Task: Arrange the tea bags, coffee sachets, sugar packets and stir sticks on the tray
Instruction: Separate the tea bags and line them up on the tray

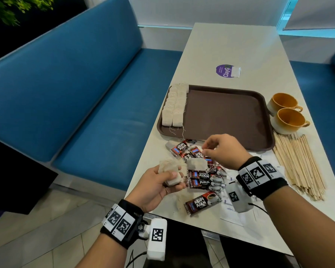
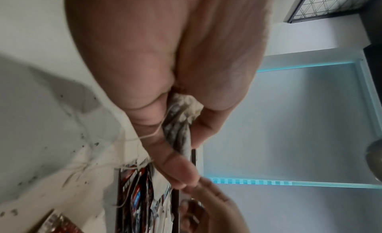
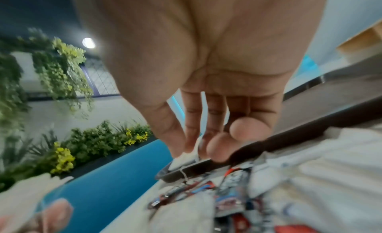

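My left hand [image 1: 169, 176] grips a small bunch of white tea bags [image 1: 167, 168] over the table's near left edge; they sit squeezed between thumb and fingers [image 2: 179, 122]. My right hand [image 1: 206, 149] hovers above the pile of red-black coffee sachets [image 1: 200, 179] and pinches a thin tea bag string [image 3: 198, 145] between thumb and forefinger. One tea bag [image 1: 196, 164] lies just below it on the sachets. The brown tray [image 1: 230, 113] carries two rows of tea bags [image 1: 174, 107] along its left side. Wooden stir sticks [image 1: 300, 163] lie right of the tray. White sugar packets [image 1: 229, 176] show under my right wrist.
Two yellow-lined cups [image 1: 289, 120] stand by the tray's right rim. A purple sticker [image 1: 224, 71] marks the far tabletop. A blue bench [image 1: 75, 93] runs along the table's left side. One coffee sachet [image 1: 201, 203] lies near the front edge.
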Demonstrator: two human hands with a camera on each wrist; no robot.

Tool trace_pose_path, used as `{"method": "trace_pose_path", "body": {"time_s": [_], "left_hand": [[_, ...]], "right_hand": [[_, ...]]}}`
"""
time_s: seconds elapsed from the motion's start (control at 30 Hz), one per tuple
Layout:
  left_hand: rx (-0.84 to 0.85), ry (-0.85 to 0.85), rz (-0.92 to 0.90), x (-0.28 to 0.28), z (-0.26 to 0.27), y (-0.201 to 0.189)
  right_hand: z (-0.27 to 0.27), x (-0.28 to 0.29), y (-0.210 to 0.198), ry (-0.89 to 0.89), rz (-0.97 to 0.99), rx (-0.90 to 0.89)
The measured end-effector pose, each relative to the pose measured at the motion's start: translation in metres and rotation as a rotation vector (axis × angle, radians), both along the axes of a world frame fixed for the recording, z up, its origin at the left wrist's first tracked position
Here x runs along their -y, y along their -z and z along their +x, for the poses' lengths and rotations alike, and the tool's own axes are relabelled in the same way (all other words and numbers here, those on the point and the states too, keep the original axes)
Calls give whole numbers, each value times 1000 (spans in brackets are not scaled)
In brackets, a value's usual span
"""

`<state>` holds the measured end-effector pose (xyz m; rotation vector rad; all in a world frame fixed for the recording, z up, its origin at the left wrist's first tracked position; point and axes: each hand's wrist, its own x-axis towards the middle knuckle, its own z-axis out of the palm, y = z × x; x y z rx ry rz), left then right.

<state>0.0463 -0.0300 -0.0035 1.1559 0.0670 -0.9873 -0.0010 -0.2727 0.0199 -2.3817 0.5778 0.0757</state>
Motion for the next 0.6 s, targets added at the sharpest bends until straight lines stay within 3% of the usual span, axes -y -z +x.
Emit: {"method": "trace_pose_path", "body": {"time_s": [0.1,0.27,0.43,0.6], "left_hand": [[-4,-26,18,-1,3,1],[4,-69,52,0,5,2],[7,-95,82,-1,6,2],[-50,-145,69,-4,8,2]], "right_hand": [[-3,4,10,-22,-58,-143],[-5,-5,22,-52,-103,-192],[-6,-8,20,-48,-64,-136],[-5,-11,7,-9,140,64]]}}
